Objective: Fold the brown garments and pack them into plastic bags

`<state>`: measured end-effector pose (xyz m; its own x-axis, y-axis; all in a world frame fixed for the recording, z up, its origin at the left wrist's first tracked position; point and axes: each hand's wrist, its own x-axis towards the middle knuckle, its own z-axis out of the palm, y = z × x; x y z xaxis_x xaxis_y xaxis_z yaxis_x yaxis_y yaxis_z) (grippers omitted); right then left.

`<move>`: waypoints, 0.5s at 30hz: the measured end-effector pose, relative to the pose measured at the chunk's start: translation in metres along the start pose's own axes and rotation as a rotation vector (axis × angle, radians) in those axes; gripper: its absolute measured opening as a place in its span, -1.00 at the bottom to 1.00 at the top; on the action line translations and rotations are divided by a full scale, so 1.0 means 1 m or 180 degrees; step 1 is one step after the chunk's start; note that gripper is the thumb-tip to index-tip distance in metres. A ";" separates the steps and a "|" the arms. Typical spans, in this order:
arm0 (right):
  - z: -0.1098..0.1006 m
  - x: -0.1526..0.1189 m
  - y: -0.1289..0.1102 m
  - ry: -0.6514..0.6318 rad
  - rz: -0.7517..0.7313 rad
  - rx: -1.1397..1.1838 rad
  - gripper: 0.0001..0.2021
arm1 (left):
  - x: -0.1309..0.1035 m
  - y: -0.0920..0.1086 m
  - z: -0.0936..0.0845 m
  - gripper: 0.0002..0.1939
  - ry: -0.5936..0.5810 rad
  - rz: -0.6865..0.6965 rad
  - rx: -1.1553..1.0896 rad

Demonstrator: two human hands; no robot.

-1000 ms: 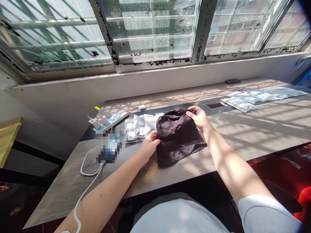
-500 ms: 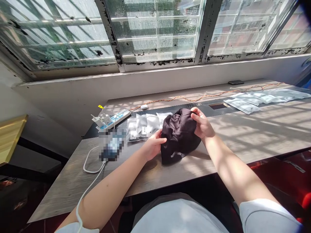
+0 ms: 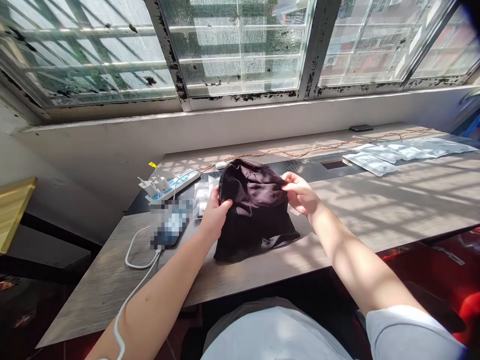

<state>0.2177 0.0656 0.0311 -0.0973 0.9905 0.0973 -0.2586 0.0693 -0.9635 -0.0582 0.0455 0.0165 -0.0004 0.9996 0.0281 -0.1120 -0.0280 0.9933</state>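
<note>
A dark, stretchy piece of ribbed fabric [image 3: 255, 210] hangs between my two hands above the front of the desk, its lower edge near the desktop. It looks like a garment, though its exact kind does not show. My left hand [image 3: 215, 215] grips its left edge, thumb on the near face and the other fingers behind. On the opposite side, my right hand [image 3: 300, 194] pinches the upper right edge. Silvery plastic packets [image 3: 201, 196] lie behind the fabric, mostly hidden by it.
Left of the fabric lies a phone [image 3: 173, 222], its screen blurred, with a white cable [image 3: 129, 300] running over my left forearm. A power strip [image 3: 176, 186] holds white chargers. More packets [image 3: 375, 162] lie on the desk [image 3: 375, 210] at right, near a rectangular cutout [image 3: 333, 164].
Both hands have moved left with the fabric. It has been spread wider and flatter, and now covers more of the packets behind it.
</note>
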 end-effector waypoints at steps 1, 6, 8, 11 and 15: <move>0.002 0.005 0.005 0.0138 0.0167 -0.0168 -0.68 | 0.003 -0.003 -0.003 -0.37 0.0308 0.0078 0.0416; 0.007 0.021 0.037 0.0620 0.0821 -0.0739 -0.75 | -0.018 -0.017 0.009 -0.36 0.0804 0.1625 0.2884; 0.008 0.023 0.042 0.0634 0.0837 -0.0697 -0.78 | -0.037 -0.018 0.023 -0.54 0.0129 0.1996 0.3449; 0.010 0.022 0.039 0.0622 0.0872 -0.0589 -0.77 | -0.062 -0.017 0.042 -0.53 -0.0951 0.2313 0.3774; 0.013 0.018 0.032 0.0472 0.0984 -0.0503 -0.70 | -0.071 -0.021 0.049 -0.42 -0.2358 0.2111 0.3550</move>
<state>0.1949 0.0839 0.0052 -0.0044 0.9732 -0.2300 -0.0861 -0.2295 -0.9695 -0.0071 -0.0248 -0.0014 0.7838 0.5857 0.2064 0.5038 -0.7941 0.3401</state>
